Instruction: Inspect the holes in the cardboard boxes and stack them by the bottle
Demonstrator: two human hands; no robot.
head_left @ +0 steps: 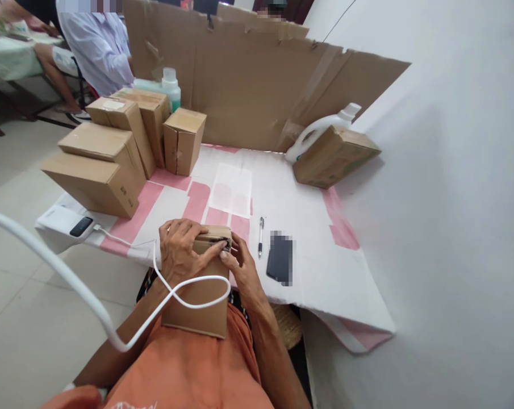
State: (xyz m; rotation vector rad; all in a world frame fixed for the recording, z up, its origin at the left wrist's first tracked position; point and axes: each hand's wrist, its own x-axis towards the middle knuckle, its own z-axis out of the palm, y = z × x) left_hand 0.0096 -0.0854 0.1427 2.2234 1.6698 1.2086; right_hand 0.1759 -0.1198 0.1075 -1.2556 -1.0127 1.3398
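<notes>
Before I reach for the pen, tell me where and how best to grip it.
Pinch the pen mid-barrel from above, probably with your right hand, the nearer one. It lies flat and slim, pointing away from you, so thumb and finger can close across its long sides; the phone to its right leaves less room near the close end.

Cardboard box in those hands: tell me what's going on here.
The person's left hand and right hand hold a cardboard box in front of an orange shirt, thumbs near its dark-marked top corner. A pen and phone lie on the table to the right; other boxes stand at left.
</notes>
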